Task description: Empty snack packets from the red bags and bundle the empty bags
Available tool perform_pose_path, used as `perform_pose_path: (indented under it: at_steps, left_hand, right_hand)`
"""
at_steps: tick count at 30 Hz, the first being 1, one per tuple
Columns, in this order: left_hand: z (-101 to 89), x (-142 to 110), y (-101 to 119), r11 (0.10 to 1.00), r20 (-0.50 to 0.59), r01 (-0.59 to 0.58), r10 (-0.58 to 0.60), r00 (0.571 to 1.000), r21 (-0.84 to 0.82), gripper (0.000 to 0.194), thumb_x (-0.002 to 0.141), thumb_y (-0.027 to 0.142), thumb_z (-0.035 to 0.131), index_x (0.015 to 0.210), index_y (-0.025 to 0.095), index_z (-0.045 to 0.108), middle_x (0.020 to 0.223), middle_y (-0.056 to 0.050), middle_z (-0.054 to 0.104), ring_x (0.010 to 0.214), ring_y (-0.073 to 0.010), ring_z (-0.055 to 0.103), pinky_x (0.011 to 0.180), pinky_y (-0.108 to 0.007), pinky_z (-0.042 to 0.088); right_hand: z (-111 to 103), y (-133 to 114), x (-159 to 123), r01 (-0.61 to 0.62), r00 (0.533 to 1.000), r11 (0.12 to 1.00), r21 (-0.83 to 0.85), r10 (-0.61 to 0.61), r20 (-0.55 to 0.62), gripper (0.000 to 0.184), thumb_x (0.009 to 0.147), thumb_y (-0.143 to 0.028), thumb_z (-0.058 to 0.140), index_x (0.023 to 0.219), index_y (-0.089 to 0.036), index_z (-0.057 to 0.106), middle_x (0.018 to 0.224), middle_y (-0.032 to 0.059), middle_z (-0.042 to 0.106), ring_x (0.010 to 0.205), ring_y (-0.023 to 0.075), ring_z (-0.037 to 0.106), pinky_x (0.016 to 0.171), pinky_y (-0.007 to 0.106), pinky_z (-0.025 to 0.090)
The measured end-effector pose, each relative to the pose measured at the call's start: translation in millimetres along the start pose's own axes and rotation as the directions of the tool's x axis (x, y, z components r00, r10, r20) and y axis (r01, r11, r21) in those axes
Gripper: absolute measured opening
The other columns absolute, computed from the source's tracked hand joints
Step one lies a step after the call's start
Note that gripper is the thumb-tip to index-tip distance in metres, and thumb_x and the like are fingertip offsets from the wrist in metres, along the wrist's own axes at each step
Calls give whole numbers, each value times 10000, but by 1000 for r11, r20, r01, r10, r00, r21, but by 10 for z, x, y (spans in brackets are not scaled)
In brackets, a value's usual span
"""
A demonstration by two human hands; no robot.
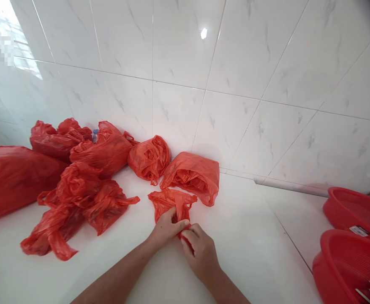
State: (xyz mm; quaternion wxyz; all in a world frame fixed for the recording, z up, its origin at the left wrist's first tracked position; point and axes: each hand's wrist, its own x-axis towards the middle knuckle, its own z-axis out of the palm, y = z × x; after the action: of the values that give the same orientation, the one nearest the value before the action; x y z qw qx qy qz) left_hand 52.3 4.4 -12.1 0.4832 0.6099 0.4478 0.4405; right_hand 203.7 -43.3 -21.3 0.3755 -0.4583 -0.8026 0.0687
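Note:
A small red plastic bag (164,202) lies crumpled on the white surface in front of me, its handles bunched toward my hands. My left hand (169,226) is closed on it, the thumb pressing the gathered plastic. Close beside, my right hand (199,249) pinches another part of the same bag between thumb and curled fingers. Whatever the bag contains, if anything, is hidden. Just behind it rests an open-mouthed red bag (204,166) stuffed with more red plastic. A rounded, bundled red bag (150,156) sits to the left of that one.
Several filled red bags (105,147) crowd the left side, with a large one (17,177) at the far left. A blue bottle cap (95,133) shows among them. Two red plastic baskets (333,261) stand at the right. The tiled wall (178,105) rises behind.

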Motion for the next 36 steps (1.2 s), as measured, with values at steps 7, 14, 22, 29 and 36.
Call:
perform_pose_path:
  at_steps: [7,14,22,29,36]
  left_hand:
    - [-68,73,-25,872,-143,19,-102,984,-489,160,677,243,634,774,173,528,660,30,561,559,-105,510,542,-224,418]
    - [-534,237,-222,863,-613,-265,-65,787,-431,418,604,235,662,988,206,500,746,26,552,558,-94,523,513,-212,426]
    - [-550,184,-132,916,-434,-246,370,821,317,531,630,60,484,1106,271,588,1198,-54,527,1029,-205,533,809,-333,472]
    - [-234,79,-59,967,-131,-105,138,982,233,125,753,298,574,717,185,611,824,-36,638,839,-219,590,770,-346,466]
    - [-154,6,88,733,179,137,-20,984,-666,152,776,303,646,826,166,602,935,-56,669,871,-177,625,818,-317,462]
  right_hand:
    - [-128,-131,26,-92,890,994,64,53,454,38,770,-246,566,753,-221,544,627,-64,515,550,86,415,527,184,309]
    - [-336,86,79,-210,895,946,-247,287,342,341,933,-416,318,815,-227,575,562,-27,572,497,126,489,513,234,285]
    - [-473,401,73,-231,965,748,-622,256,-50,280,908,-264,376,1064,-213,603,849,78,609,677,177,553,555,272,383]
    - [-201,197,47,-43,987,867,-496,-41,-157,235,882,-159,433,999,-201,632,924,90,617,874,227,560,770,378,460]
    - [-78,243,42,-163,986,915,-369,160,-40,352,902,-156,358,1220,-178,506,984,123,633,776,221,630,615,341,521]
